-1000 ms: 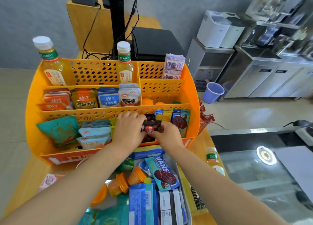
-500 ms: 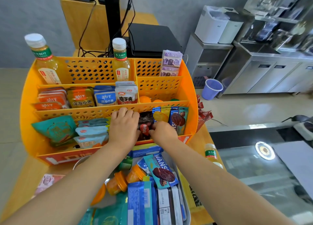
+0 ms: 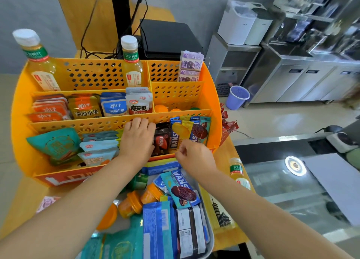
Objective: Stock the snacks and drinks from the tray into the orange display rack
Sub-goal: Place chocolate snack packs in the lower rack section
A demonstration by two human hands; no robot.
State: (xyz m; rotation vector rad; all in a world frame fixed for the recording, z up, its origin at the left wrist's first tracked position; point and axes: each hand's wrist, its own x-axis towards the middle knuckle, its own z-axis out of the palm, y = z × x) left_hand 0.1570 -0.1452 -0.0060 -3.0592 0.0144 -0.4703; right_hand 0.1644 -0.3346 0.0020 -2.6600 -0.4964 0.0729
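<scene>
the dark snack pack (image 3: 162,141) is steadied upright in the orange display rack (image 3: 21,110) front row by the left hand (image 3: 137,139), fingers curled beside it; the right hand (image 3: 191,154), loosely curled, holds nothing.

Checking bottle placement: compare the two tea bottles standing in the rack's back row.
The left bottle stands in the far left corner and leans; the middle bottle stands upright against the divider. The left bottle looks bigger, though it is nearer the camera. Both have white caps, green neck labels and yellow tea.
</scene>
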